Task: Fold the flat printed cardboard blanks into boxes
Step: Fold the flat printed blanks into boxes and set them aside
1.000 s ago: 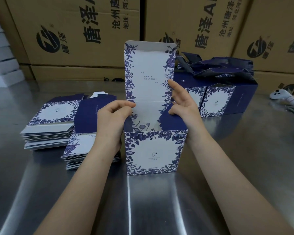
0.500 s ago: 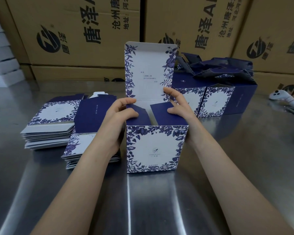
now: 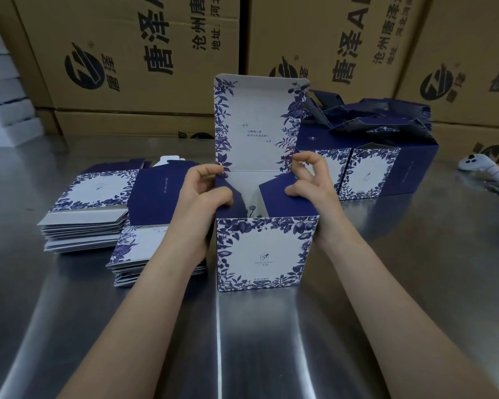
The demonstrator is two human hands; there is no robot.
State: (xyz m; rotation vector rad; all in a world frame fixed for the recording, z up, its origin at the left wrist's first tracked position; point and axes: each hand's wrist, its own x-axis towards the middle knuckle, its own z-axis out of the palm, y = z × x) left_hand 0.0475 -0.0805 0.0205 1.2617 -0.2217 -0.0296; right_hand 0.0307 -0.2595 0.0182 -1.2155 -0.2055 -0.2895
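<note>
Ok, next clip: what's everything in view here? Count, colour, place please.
box in progress: one, white with blue floral print, table centre, lid upright
stacks of flat blanks: two, same print, left of the box
finished boxes: at least two, navy and floral, behind right
navy card pieces: a heap, count unclear, on the finished boxes
shipping cartons: several, brown with black print, along the back
white stack: one, far left
handheld device: one, white, right edge
table: one, steel grey
left-hand grip: holds the box's left navy flap
right-hand grip: pinches the right navy flap
</note>
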